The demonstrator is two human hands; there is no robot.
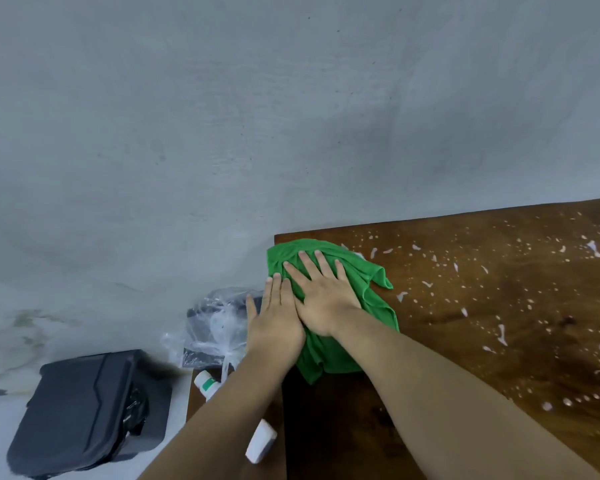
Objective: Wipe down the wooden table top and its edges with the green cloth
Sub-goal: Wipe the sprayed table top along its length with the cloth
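Two bare forearms come in from the near edge, both hands flat and side by side on the green cloth (329, 348). Left hand (274, 323): fingers straight and together, palm pressing the cloth's left margin right at the counter (465, 341) edge; no grip closed around anything. Right hand (323, 292): fingers spread wide, palm down on the cloth's middle, likewise flat, not clutching. Its inner edge touches the left hand. The cloth is bunched under both palms at the counter's far-left corner, with loose folds trailing nearer than the hands and to their right.

Right of the hands, the dark wooden counter top is speckled with pale droplets and smears (499, 334). Nearer than the hands and left, below the counter edge: a white block-shaped item (260, 441), a white bottle with a green label (207, 384), a black case (90, 410) on the floor. Just left of the left hand, a clear plastic bag (215, 323) over something dark. Beyond everything, a grey wall (291, 116).
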